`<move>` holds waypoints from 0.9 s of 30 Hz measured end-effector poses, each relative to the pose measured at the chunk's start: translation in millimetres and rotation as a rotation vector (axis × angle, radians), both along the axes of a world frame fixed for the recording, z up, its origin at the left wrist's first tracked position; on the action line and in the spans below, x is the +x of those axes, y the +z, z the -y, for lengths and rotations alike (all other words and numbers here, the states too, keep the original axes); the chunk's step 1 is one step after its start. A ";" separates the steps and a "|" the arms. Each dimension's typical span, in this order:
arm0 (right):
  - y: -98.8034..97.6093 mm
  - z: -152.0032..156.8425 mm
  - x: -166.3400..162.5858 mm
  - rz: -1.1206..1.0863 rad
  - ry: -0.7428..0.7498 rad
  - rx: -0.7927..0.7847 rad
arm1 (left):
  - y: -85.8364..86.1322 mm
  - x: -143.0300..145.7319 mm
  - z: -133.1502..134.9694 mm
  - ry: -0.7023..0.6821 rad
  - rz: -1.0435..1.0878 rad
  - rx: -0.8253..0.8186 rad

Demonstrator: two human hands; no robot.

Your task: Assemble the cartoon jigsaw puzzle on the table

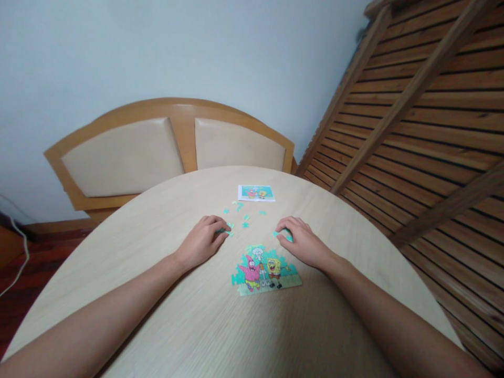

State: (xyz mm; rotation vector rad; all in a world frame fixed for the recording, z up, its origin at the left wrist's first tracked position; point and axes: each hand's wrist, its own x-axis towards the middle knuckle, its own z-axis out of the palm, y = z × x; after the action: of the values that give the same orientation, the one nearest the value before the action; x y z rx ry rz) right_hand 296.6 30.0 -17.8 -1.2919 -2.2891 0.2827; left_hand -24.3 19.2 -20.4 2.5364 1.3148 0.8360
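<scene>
A partly assembled cartoon jigsaw puzzle (pixel 266 271) lies on the round pale wooden table (pixel 189 325) in front of me. My left hand (pixel 202 241) rests curled on the table to the puzzle's upper left, fingertips pinched on a turquoise piece (pixel 229 226). My right hand (pixel 301 241) sits at the puzzle's upper right corner, fingers bent around another turquoise piece (pixel 287 237). Several loose turquoise pieces (pixel 244 216) are scattered between and beyond the hands.
A small reference picture card (pixel 256 192) lies near the table's far edge. Behind the table stands a wooden bench back with beige padded panels (pixel 173 149). A slatted wooden frame (pixel 425 115) leans at the right. A white cable (pixel 18 247) hangs at left.
</scene>
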 end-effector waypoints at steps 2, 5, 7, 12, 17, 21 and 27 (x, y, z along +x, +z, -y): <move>0.0 0.2 -0.3 0.004 -0.004 0.002 | -2.0 -1.3 -2.1 -0.024 0.000 -0.019; -0.1 0.6 -0.7 0.002 -0.006 0.013 | -2.8 -2.8 -4.4 -0.043 0.020 -0.027; 0.5 1.2 -1.5 -0.002 -0.005 0.019 | -0.8 -2.2 -4.1 -0.061 0.035 -0.021; 7.9 9.1 -13.6 -0.062 0.030 0.052 | 9.9 11.3 7.5 -0.056 0.066 -0.097; 16.9 28.2 -38.7 -0.174 0.096 0.020 | 16.0 35.6 28.5 -0.004 0.272 -0.161; 19.3 39.9 -53.5 -0.252 0.164 -0.010 | 15.9 46.9 37.8 -0.071 0.354 -0.248; 19.4 38.4 -53.9 -0.315 0.150 -0.053 | 13.5 47.9 38.6 -0.123 0.336 -0.260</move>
State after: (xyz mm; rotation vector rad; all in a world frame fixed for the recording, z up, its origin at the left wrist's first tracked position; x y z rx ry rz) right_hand 242.8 -8.4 1.6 -1.0184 -2.1210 0.5602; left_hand 23.6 -19.4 -7.0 2.1393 1.0730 0.9453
